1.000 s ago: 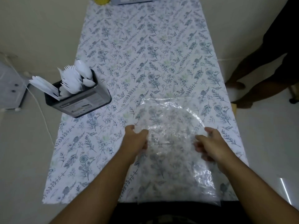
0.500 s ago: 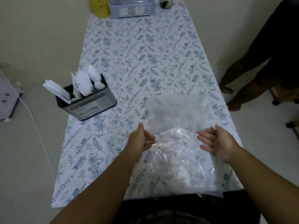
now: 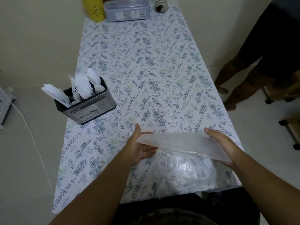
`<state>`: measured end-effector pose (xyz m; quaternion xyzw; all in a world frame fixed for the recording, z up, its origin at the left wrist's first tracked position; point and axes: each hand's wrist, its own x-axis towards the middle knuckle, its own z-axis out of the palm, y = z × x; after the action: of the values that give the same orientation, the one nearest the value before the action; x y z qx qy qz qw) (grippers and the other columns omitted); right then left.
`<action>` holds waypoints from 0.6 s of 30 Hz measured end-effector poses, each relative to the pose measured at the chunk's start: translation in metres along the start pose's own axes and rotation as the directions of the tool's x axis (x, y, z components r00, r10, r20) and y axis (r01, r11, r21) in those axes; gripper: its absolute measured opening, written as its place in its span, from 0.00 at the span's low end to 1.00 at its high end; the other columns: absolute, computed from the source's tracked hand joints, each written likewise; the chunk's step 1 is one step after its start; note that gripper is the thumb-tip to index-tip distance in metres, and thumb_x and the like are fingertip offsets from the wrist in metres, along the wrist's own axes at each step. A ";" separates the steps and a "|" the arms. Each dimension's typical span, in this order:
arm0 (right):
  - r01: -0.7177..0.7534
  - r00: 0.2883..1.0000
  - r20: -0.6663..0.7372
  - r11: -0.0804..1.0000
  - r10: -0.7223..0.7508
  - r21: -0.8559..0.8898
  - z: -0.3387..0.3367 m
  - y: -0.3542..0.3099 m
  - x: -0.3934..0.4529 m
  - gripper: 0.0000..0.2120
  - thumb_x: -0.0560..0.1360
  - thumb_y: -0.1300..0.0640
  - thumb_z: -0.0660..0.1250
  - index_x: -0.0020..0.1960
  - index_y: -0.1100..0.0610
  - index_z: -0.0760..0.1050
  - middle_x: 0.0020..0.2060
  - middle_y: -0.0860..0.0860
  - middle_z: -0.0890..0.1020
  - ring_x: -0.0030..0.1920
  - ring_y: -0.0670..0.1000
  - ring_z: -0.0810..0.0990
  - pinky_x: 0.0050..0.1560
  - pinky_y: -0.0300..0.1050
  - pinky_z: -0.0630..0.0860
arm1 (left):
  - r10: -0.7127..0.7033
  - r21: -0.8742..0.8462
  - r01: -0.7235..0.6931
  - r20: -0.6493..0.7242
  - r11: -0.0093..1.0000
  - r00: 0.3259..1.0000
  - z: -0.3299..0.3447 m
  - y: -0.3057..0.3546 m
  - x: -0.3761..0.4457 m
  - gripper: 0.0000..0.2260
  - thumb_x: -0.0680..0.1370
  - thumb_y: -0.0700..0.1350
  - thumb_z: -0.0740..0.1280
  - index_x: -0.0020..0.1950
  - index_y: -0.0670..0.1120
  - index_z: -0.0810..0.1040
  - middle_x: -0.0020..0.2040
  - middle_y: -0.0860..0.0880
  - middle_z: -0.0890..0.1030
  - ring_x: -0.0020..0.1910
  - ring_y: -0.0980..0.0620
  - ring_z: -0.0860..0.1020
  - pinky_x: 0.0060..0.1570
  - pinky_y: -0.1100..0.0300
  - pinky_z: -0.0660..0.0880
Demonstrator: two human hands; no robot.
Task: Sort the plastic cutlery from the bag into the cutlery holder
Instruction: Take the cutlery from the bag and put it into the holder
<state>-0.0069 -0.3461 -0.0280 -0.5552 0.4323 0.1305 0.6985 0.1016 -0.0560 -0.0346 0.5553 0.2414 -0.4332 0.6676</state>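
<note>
1. At the far end of the floral tablecloth (image 3: 146,65) stood a yellow perforated container (image 3: 95,8), a clear lidded box (image 3: 127,11) and a small dark-patterned jar (image 3: 159,5). A second person's bare legs (image 3: 233,82) stood just beside the right table edge.
2. The cutlery holder (image 3: 88,108) sat at the left edge, well apart from the hands, with white plastic cutlery (image 3: 84,88) upright in it.
3. We reached both forearms forward over the near edge.
4. The clear plastic bag (image 3: 183,166) lay flat at the near right, its far flap raised and folded back between the hands.
5. The left hand (image 3: 141,146) was spread wide, palm turned inward, fingers under the flap's left end.
6. The right hand (image 3: 222,145) held the flap's right end, fingers nearly straight; the flap hid the thumb, so the grip was probably a loose pinch.
</note>
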 end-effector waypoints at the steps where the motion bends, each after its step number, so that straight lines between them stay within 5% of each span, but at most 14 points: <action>1: -0.001 0.999 0.042 0.999 -0.001 0.044 0.001 -0.004 -0.003 0.22 0.68 0.45 0.78 0.56 0.54 0.76 0.53 0.56 0.82 0.51 0.57 0.81 0.46 0.49 0.77 | 0.047 0.050 -0.048 0.008 0.998 0.999 -0.002 -0.003 -0.001 0.19 0.82 0.55 0.62 0.61 0.41 0.79 0.54 0.37 0.83 0.45 0.41 0.84 0.42 0.49 0.82; 3: 0.042 0.997 0.069 0.999 -0.040 -0.030 -0.002 -0.009 -0.002 0.20 0.70 0.56 0.77 0.60 0.54 0.76 0.52 0.56 0.81 0.48 0.54 0.81 0.45 0.47 0.77 | 0.175 0.232 -0.175 0.019 0.957 0.984 -0.006 -0.009 -0.002 0.11 0.77 0.41 0.71 0.59 0.44 0.81 0.55 0.40 0.83 0.44 0.45 0.84 0.40 0.54 0.82; 6: 0.141 0.990 0.053 0.947 -0.131 -0.288 -0.012 -0.012 0.008 0.28 0.72 0.70 0.74 0.70 0.54 0.74 0.45 0.50 0.79 0.44 0.50 0.80 0.46 0.45 0.78 | 0.321 0.526 -0.302 0.057 0.795 0.945 -0.006 -0.014 -0.011 0.22 0.71 0.41 0.78 0.62 0.52 0.77 0.39 0.52 0.83 0.40 0.54 0.83 0.43 0.61 0.80; 8: 0.223 0.973 0.067 0.825 -0.221 -0.519 -0.013 -0.015 0.010 0.33 0.70 0.65 0.78 0.71 0.48 0.73 0.47 0.51 0.77 0.44 0.50 0.78 0.50 0.45 0.77 | 0.371 0.698 -0.298 0.051 0.651 0.927 -0.002 -0.018 -0.013 0.25 0.69 0.44 0.79 0.64 0.54 0.77 0.36 0.55 0.81 0.37 0.56 0.82 0.40 0.64 0.78; 12: 0.249 0.945 0.029 0.659 -0.325 -0.710 -0.004 -0.021 0.019 0.30 0.69 0.56 0.81 0.68 0.47 0.75 0.45 0.53 0.77 0.44 0.53 0.77 0.43 0.42 0.72 | 0.537 0.829 -0.332 0.046 0.450 0.842 0.005 -0.022 -0.011 0.06 0.69 0.46 0.77 0.41 0.49 0.82 0.32 0.53 0.81 0.29 0.57 0.78 0.30 0.67 0.73; 15: 0.323 0.915 0.020 0.702 -0.403 -0.635 -0.003 -0.021 0.026 0.15 0.67 0.53 0.82 0.49 0.53 0.80 0.45 0.54 0.76 0.42 0.54 0.77 0.41 0.41 0.73 | 0.540 0.719 -0.391 0.025 0.575 0.841 0.003 -0.020 -0.014 0.06 0.73 0.45 0.74 0.40 0.45 0.79 0.32 0.50 0.80 0.29 0.54 0.76 0.29 0.62 0.74; 18: 0.367 0.920 0.016 0.844 -0.392 -0.392 -0.002 -0.021 0.023 0.12 0.72 0.51 0.78 0.43 0.51 0.74 0.44 0.52 0.76 0.44 0.53 0.76 0.46 0.47 0.74 | 0.393 0.399 -0.329 -0.089 0.856 0.915 -0.005 -0.015 -0.019 0.09 0.76 0.44 0.73 0.51 0.42 0.77 0.47 0.44 0.85 0.46 0.44 0.85 0.47 0.45 0.83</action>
<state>0.0200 -0.3617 -0.0312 -0.7606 0.3017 0.0545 0.5723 0.0798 -0.0457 -0.0291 0.7424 0.1004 -0.2898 0.5956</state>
